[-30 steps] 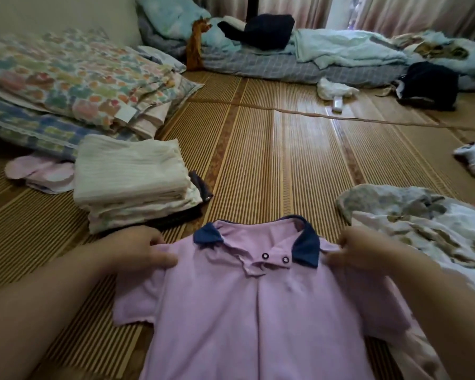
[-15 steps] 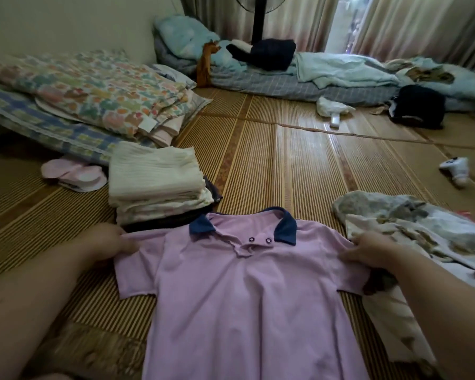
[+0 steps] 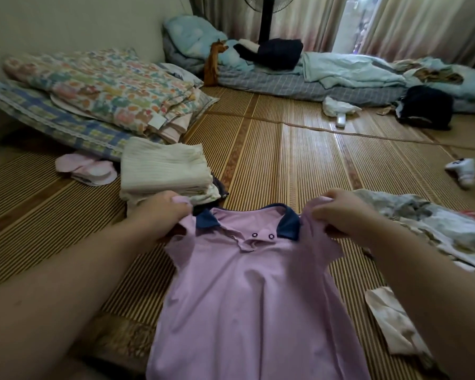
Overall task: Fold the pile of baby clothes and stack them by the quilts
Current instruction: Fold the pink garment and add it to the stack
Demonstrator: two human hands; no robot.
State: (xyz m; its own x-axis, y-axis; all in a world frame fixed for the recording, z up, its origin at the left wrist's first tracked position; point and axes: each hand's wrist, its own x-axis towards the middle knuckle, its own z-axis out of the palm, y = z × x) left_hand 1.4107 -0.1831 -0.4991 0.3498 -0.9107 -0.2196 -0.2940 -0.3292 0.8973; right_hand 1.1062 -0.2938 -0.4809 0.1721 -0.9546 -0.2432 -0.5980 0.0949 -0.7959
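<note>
A pink polo shirt with a navy collar lies face up on the straw mat in front of me. My left hand pinches its left shoulder and my right hand pinches its right shoulder, both sleeves bunched inward. A stack of folded cream clothes sits just beyond my left hand, next to the floral quilts at the left wall. The unfolded pile of clothes lies at my right.
Pink pads lie left of the folded stack. A loose pale cloth is by my right forearm. A mattress with bedding and a fan stand fill the back. A white sock lies far right.
Both hands moved inward from the spread sleeves to the shoulders beside the collar, gathering the sleeves in. The shirt's top is now lifted and narrower.
</note>
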